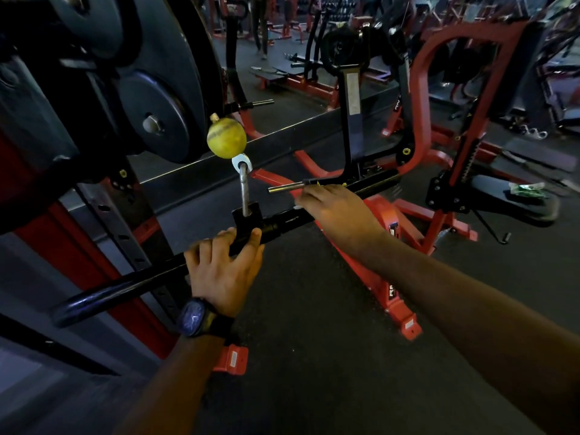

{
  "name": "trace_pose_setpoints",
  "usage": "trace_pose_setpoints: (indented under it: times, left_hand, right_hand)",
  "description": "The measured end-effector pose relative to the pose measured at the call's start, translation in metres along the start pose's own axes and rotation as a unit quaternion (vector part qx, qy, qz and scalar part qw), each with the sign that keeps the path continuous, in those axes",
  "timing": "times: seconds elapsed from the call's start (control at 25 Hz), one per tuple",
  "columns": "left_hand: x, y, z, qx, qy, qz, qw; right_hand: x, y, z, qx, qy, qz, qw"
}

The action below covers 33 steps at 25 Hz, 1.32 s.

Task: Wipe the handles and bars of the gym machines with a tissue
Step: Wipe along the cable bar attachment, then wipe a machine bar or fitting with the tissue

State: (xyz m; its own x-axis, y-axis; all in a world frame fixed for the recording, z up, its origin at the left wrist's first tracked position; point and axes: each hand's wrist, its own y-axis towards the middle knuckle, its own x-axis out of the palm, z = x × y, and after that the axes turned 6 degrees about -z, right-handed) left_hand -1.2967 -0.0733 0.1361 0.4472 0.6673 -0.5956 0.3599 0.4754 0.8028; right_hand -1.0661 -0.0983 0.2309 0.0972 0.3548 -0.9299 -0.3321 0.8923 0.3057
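Left hand (pixel 224 265), watch (pixel 196 317) on wrist, grips the black pull-down bar (pixel 131 282) just left of its centre clamp (pixel 246 216). Yellow ball (pixel 226 138) hangs above. Right hand (pixel 332 208) closed over the bar further right, white tissue (pixel 297 207) edge barely showing beneath the fingers.

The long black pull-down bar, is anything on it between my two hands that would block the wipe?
Yes. The black centre bracket with its metal hook sits on the long black pull-down bar, right beside the left hand and between it and the right hand.
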Motion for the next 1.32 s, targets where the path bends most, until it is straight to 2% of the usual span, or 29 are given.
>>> trace_pose_setpoints:
  times: [0.08,0.24,0.72,0.88,1.0,1.12,1.2,1.32]
  left_hand:
    - [0.004,0.003,0.003,0.004,0.001,-0.003,1.000]
    - [0.009,0.007,0.003,0.003,0.003,-0.012,1.000]
    - [0.009,0.019,-0.001,0.020,-0.033,-0.036,0.999]
    - [0.015,0.020,-0.002,0.029,-0.037,-0.013,0.999]
    - [0.019,0.026,-0.001,0.018,-0.059,-0.031,0.998]
    - [0.010,0.033,0.000,0.015,-0.117,-0.065,0.991]
    - [-0.003,0.037,0.000,0.028,-0.152,-0.077,0.985]
    - [-0.034,0.037,-0.005,0.006,-0.178,-0.096,0.979]
  right_hand:
    - [0.004,-0.005,0.011,0.022,-0.030,0.005,0.999]
    - [-0.008,-0.012,0.042,0.116,-0.022,-0.036,0.992]
    - [0.000,-0.043,0.072,0.277,-0.068,-0.001,0.959]
    - [-0.003,-0.050,0.048,0.346,0.014,0.039,0.937]
    - [-0.002,-0.050,0.013,0.366,0.100,0.115,0.918]
    - [-0.006,-0.043,-0.033,0.400,0.262,0.209,0.853]
    - [-0.011,-0.033,-0.061,0.395,0.349,0.224,0.820]
    - [-0.017,-0.024,-0.096,0.339,0.401,0.232,0.819]
